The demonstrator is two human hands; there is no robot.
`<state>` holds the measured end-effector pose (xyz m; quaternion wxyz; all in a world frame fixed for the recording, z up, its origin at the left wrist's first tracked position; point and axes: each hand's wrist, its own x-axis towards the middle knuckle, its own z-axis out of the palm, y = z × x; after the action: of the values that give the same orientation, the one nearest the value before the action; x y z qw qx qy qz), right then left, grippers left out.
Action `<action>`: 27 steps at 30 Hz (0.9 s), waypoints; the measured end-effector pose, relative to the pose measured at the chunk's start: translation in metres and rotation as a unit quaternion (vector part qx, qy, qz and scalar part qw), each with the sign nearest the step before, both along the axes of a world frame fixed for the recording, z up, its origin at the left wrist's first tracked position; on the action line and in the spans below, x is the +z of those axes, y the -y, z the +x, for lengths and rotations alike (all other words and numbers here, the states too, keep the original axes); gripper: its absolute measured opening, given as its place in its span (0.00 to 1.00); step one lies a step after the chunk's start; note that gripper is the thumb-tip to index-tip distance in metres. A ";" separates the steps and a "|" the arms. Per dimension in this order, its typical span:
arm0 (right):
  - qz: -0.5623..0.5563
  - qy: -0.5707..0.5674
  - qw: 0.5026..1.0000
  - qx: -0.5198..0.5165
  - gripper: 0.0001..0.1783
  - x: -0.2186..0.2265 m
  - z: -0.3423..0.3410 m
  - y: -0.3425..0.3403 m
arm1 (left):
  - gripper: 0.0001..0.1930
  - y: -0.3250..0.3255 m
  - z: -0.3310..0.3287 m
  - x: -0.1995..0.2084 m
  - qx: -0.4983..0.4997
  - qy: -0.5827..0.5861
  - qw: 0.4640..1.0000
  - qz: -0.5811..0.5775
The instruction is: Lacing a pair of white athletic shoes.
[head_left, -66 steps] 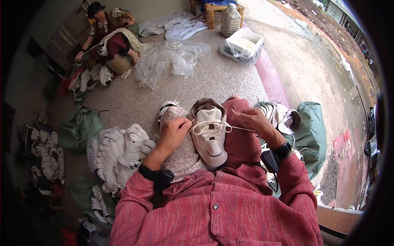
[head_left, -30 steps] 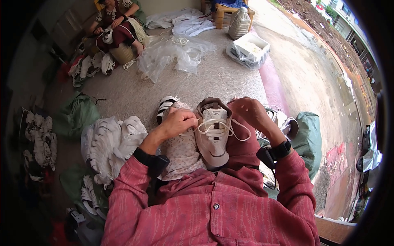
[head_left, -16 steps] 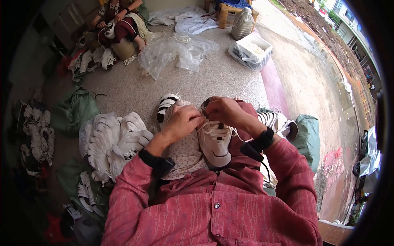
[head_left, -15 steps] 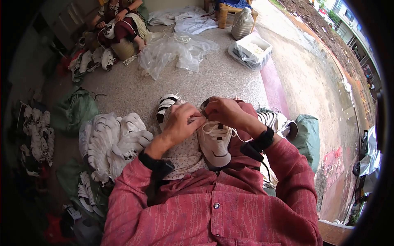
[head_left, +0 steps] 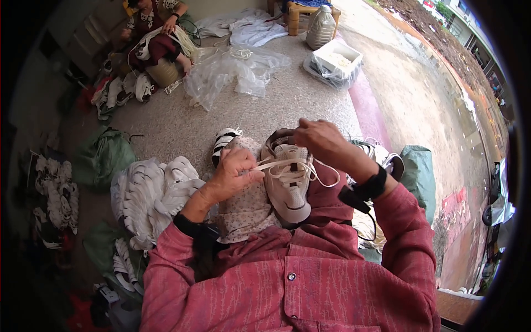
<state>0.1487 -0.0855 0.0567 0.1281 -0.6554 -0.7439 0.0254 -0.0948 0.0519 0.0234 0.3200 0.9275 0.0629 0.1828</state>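
Note:
A cream sneaker [head_left: 293,200] with a brown collar rests on my lap, its toe toward me. My left hand [head_left: 237,176] is closed in a pinch on a pale shoelace [head_left: 272,164], which runs taut from the fingers across to the shoe's eyelets. At the far right side of the collar, my right hand [head_left: 327,143] is closed with its fingertips curled down; whatever they hold is hidden. Below that hand, a loop of lace hangs loose beside the shoe. A patterned cloth [head_left: 243,207] covers my left leg.
White shoe uppers [head_left: 145,193] are heaped at my left, with more shoes [head_left: 381,160] and a green sack [head_left: 416,180] at my right. Ahead lie plastic sheeting [head_left: 235,74] and a lined white box [head_left: 337,61]. A seated person [head_left: 160,47] works among shoes at far left.
My hands have moved apart, the right one up and right, the left slightly down and left. The lace now stretches between my left hand and the shoe. The seated person's arms have shifted.

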 end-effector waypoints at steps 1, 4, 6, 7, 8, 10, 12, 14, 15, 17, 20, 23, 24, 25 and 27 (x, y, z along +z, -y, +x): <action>0.004 0.029 0.999 -0.030 0.04 0.001 0.010 0.006 | 0.08 -0.002 0.004 0.009 -0.028 -0.005 0.999 -0.038; -0.014 -0.004 0.996 -0.090 0.03 -0.005 0.047 0.027 | 0.09 -0.002 0.023 0.022 -0.068 -0.015 0.997 -0.032; -0.031 -0.053 0.989 -0.135 0.06 -0.003 0.060 0.041 | 0.08 0.002 0.036 0.019 -0.075 -0.011 0.997 -0.009; -0.029 -0.054 0.989 -0.137 0.06 -0.006 0.063 0.046 | 0.08 0.002 0.039 0.020 -0.077 -0.013 0.997 -0.006; -0.049 -0.106 0.983 -0.143 0.07 -0.013 0.066 0.051 | 0.09 0.002 0.041 0.021 -0.065 -0.040 0.997 0.020; -0.073 -0.230 0.958 -0.152 0.09 -0.025 0.064 0.056 | 0.09 0.003 0.047 0.022 -0.063 -0.071 0.994 0.047; -0.060 -0.311 0.933 -0.169 0.11 -0.029 0.052 0.058 | 0.08 0.002 0.045 0.025 -0.061 -0.081 0.991 0.091; -0.056 -0.365 0.912 -0.180 0.12 -0.040 0.045 0.058 | 0.07 0.007 0.052 0.029 -0.041 -0.036 0.993 0.109; -0.039 -0.396 0.910 -0.116 0.13 -0.050 0.043 0.054 | 0.06 0.011 0.058 0.032 -0.018 0.016 0.992 0.124; -0.018 -0.426 0.903 -0.055 0.14 -0.062 0.043 0.057 | 0.06 0.014 0.076 0.032 -0.047 0.032 0.993 0.102; -0.135 -0.464 0.869 -0.109 0.14 -0.032 0.024 0.056 | 0.05 0.012 0.098 0.014 -0.088 0.034 0.992 0.088; -0.124 -0.493 0.850 -0.137 0.15 -0.043 0.024 0.059 | 0.05 0.023 0.116 0.012 -0.119 -0.016 0.990 0.076; -0.107 -0.507 0.844 -0.137 0.14 -0.047 0.022 0.057 | 0.05 0.025 0.119 0.011 -0.116 -0.041 0.991 0.050; -0.107 -0.506 0.845 -0.138 0.14 -0.048 0.023 0.058 | 0.06 0.026 0.122 0.010 -0.112 -0.065 0.991 0.023; -0.125 -0.517 0.826 -0.185 0.14 -0.046 0.020 0.058 | 0.06 0.026 0.123 0.010 -0.102 -0.084 0.991 0.002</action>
<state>0.1690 -0.1439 0.0111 0.4131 -0.6823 -0.4239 0.4292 0.0286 0.0263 0.0334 0.3283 0.9419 -0.0058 0.0704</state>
